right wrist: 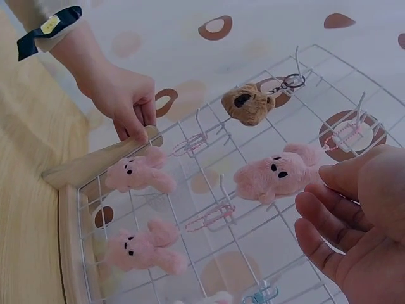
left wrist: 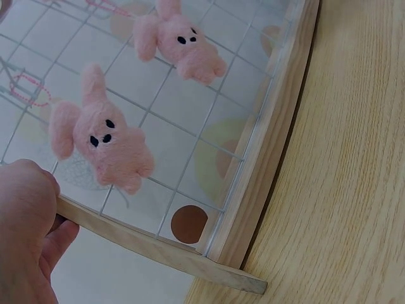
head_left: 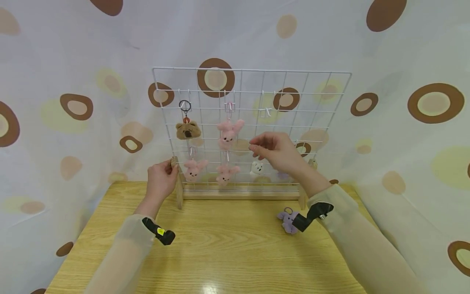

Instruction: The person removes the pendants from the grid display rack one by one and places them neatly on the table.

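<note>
A white wire grid rack [head_left: 240,81] stands in a wooden base [head_left: 238,195]. My left hand [head_left: 160,178] pinches the top of its left wooden post [left wrist: 158,244] between thumb and fingers. My right hand [head_left: 280,153] hovers before the grid with fingers loosely bent and nothing between them. Its fingertips overlap the upper pink bunny plush [right wrist: 278,177] in the right wrist view. Below that bunny hang two more, a left pink bunny [head_left: 193,169] and a middle pink bunny [head_left: 225,174]. A brown bear-head keychain [head_left: 188,130] hangs at upper left.
A bare white hook [head_left: 265,112] sits on the grid's upper right. Lower down hang a white bear plush [head_left: 256,168] and a purple plush [head_left: 282,174], partly behind my right arm. Another purple plush [head_left: 288,222] with a ring lies on the wooden table [head_left: 220,245].
</note>
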